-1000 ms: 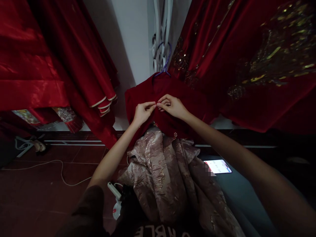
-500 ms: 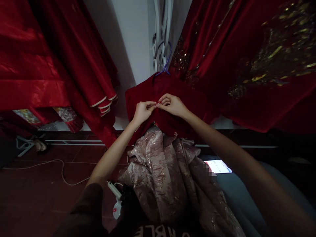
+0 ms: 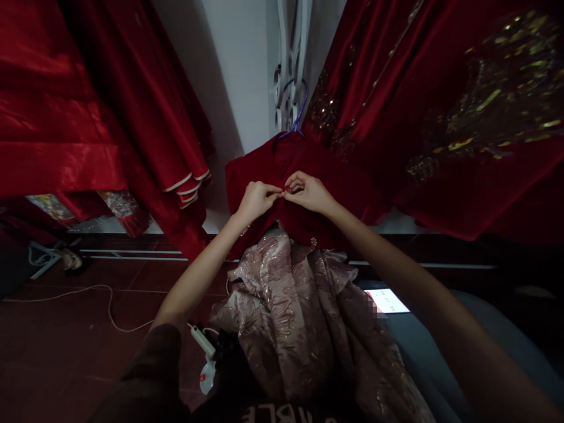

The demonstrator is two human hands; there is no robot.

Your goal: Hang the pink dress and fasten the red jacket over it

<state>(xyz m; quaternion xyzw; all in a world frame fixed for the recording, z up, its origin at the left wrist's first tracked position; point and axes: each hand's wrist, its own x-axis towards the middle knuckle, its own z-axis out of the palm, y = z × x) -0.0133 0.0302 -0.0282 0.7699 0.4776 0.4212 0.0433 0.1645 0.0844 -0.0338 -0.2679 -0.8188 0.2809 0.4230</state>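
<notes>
A dark red jacket (image 3: 252, 166) hangs in front of me on a purple hanger (image 3: 304, 107). At the middle of its front opening, my left hand (image 3: 257, 201) and my right hand (image 3: 311, 192) meet with fingertips almost touching. Both hands are closed in a pinch on a small, shiny red beaded fastener (image 3: 287, 190) at the jacket's edge. Its exact shape is partly hidden by the fingers. Just below the jacket, a pinkish, glittering patterned skirt (image 3: 282, 294) spreads down toward my body.
Red garments (image 3: 171, 117) hang at the left, and a sequined red garment (image 3: 484, 117) at the right. A lit phone (image 3: 392, 301) lies on a grey-blue seat (image 3: 423, 341). A white power strip (image 3: 202, 341) and a cord (image 3: 112, 311) are at lower left.
Both hands stay pinched at the same spot on the jacket front. The view has shifted slightly, and the fingers have adjusted only a little.
</notes>
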